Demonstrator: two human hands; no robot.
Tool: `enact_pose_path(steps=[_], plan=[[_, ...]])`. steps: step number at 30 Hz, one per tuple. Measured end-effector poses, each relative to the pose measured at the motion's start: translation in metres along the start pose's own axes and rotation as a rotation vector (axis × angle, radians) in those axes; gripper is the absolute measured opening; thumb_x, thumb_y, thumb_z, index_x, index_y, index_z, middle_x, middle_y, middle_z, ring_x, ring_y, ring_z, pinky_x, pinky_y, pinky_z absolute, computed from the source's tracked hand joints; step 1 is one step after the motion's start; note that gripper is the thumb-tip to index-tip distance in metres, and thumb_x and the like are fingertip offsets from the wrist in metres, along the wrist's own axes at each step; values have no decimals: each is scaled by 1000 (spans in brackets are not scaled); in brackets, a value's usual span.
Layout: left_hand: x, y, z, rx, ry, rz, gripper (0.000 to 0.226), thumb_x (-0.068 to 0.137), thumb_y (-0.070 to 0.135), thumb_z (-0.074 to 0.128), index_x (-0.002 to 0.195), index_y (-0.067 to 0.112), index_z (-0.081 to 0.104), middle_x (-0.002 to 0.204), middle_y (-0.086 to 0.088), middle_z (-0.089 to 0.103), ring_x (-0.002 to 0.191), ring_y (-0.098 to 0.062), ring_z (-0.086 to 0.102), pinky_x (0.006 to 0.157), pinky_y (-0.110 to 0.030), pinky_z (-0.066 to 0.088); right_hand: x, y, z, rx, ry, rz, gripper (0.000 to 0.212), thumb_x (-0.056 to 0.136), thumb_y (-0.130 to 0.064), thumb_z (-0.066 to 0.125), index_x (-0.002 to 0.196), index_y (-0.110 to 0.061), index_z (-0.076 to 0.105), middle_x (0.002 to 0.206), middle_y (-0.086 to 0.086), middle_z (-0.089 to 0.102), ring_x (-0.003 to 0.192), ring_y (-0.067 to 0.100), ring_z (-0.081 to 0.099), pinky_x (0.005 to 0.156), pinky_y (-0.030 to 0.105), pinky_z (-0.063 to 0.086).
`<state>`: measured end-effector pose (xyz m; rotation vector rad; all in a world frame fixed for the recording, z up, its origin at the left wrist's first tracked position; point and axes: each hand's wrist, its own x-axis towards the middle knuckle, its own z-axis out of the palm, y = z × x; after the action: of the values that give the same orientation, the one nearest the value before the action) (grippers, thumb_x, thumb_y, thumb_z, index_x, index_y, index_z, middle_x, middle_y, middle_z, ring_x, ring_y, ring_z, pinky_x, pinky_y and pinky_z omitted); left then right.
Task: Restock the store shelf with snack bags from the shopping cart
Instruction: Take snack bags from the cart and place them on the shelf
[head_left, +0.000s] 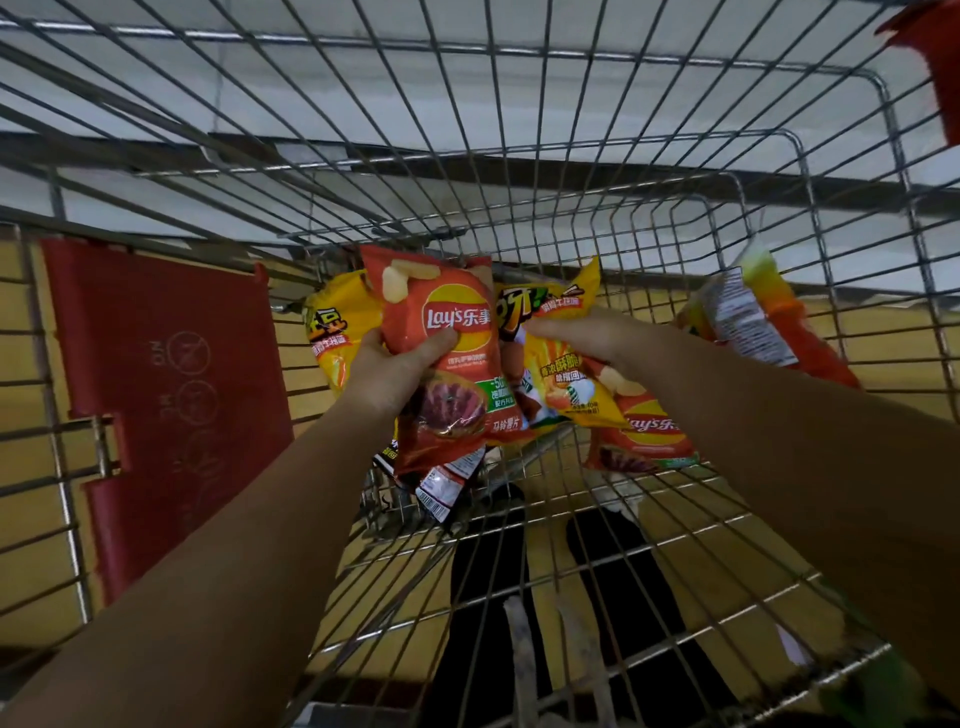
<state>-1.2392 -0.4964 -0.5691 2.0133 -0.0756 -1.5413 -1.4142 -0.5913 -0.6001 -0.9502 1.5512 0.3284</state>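
While left fingers (441, 340) clamp the red Lay's bag (447, 364), right fingers (545, 328) pinch a yellow bag (561, 374).

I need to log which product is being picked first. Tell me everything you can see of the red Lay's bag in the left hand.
The red Lay's bag is a glossy foil-like packet, orange-red, with the yellow-and-red Lay's logo, pale chips pictured near its top, a green patch and a dark meat picture lower down. It stands roughly upright, slightly tilted, lifted above other bags inside the wire cart. The left hand grips its left edge, thumb across the front.
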Motion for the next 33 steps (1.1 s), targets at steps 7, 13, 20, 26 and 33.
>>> enact_pose_path(steps=[7, 13, 20, 26, 33], plan=[[-6, -5, 13, 100, 30, 40, 67, 78, 27, 76, 133, 14, 40, 126, -6, 58, 104, -25, 61, 80, -34, 47, 0, 11, 2, 80, 26, -4, 58, 79, -31, 72, 128, -10, 50, 139, 10, 48, 126, 28, 46, 100, 37, 38], [-22, 2, 10, 147, 86, 106, 66, 77, 33, 76, 131, 14, 43, 126, -6, 60, 107, -27, 61, 92, -41, 50, -20, 14, 17, -202, 245, -199, 64, 73, -54, 69, 121, -14, 55, 120, 6, 62, 108, 26, 59, 82, 28, 44], [-78, 16, 5, 146, 228, 261, 65, 77, 33, 76, 129, 16, 42, 118, -1, 59, 111, -26, 58, 101, -45, 45, -69, -4, 25, -194, 340, -356, 68, 75, -50, 70, 124, -9, 46, 120, 10, 59, 109, 30, 57, 84, 34, 45], [-146, 32, -1, 122, 471, 422, 58, 80, 34, 72, 125, 12, 42, 102, 2, 51, 107, -25, 57, 95, -33, 45, -130, -32, 14, -242, 356, -597, 64, 77, -46, 69, 122, -9, 43, 115, 9, 59, 105, 29, 58, 73, 30, 41], [-224, 59, -17, -28, 696, 580, 60, 79, 39, 70, 124, 17, 38, 113, -1, 57, 109, -26, 58, 96, -45, 47, -214, -76, 4, -299, 405, -829, 74, 73, -57, 68, 124, -9, 42, 120, 10, 55, 109, 31, 55, 79, 34, 44]])
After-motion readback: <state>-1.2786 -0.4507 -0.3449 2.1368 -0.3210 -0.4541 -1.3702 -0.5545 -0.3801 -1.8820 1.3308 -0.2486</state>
